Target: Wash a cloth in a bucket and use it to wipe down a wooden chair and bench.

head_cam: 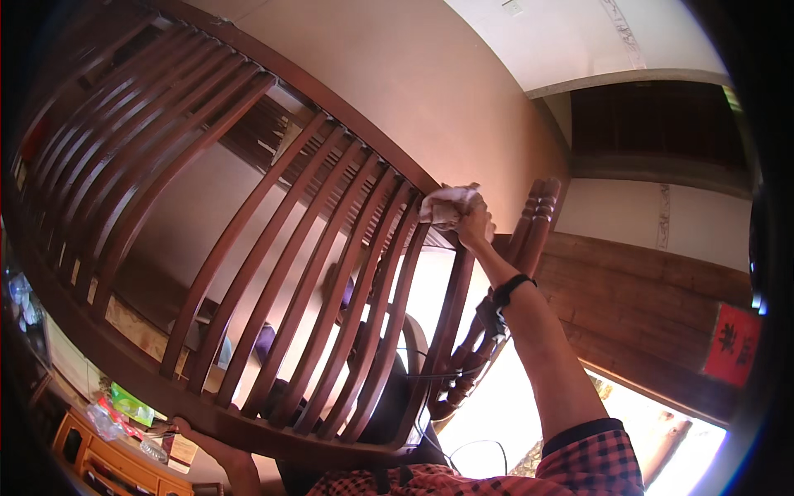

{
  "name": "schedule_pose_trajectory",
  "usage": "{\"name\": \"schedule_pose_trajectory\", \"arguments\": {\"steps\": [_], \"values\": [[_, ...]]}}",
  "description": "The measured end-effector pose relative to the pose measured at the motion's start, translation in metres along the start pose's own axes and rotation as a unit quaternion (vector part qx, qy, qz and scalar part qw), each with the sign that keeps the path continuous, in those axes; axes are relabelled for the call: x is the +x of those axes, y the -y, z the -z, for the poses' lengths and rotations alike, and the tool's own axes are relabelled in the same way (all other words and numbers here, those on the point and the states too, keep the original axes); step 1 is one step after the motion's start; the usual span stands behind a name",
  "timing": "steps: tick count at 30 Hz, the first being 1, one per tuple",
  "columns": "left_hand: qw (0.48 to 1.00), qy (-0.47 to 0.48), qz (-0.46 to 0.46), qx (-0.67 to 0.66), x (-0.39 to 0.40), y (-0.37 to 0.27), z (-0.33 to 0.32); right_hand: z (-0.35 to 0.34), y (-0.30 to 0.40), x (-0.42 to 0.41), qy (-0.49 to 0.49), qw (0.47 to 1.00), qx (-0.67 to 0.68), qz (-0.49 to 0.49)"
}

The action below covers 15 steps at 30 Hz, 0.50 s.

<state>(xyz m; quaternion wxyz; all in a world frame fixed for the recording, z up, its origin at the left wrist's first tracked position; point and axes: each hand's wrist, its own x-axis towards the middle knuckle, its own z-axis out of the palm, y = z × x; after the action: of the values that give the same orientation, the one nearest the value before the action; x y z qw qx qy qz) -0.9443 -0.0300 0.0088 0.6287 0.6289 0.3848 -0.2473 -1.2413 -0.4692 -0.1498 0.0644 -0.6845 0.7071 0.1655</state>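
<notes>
A long dark-brown wooden seat frame (271, 253), with curved slats between two rails, fills the left and middle of the view. My right hand (477, 223) grips a crumpled pale cloth (446, 206), pressed at the far rail (353, 127) close to the frame's right end. At the lower left, my left hand (197, 436) holds the near rail (229, 428). Part of that hand is hidden behind the wood. Turned wooden posts (536, 214) stand just right of the cloth. On my right wrist sits a black strap (518, 286) with a small device.
Thin cables (446, 375) run past the frame's right end. An orange-brown wooden cabinet (124, 462) stands lower left, with a green packet (131, 404) and plastic bags near it. A plain wall (397, 68) rises behind. Red paper (733, 344) bearing writing hangs on wooden boards (626, 291).
</notes>
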Motion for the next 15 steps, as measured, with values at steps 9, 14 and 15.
{"name": "schedule_pose_trajectory", "arguments": {"steps": [9, 14, 15], "values": [[1.0, 0.004, -0.026, 0.0, 0.006, 0.002, 0.018, -0.016, 0.119, -0.041, -0.083, 0.954, 0.145, 0.248], [0.994, 0.004, -0.059, 0.088, 0.001, -0.003, 0.034, 0.009, 0.089, -0.068, -0.017, 0.911, 0.206, 0.356], [0.995, -0.003, -0.055, 0.085, -0.001, 0.004, 0.031, 0.005, 0.059, -0.067, -0.044, 0.907, 0.174, 0.382]]}}
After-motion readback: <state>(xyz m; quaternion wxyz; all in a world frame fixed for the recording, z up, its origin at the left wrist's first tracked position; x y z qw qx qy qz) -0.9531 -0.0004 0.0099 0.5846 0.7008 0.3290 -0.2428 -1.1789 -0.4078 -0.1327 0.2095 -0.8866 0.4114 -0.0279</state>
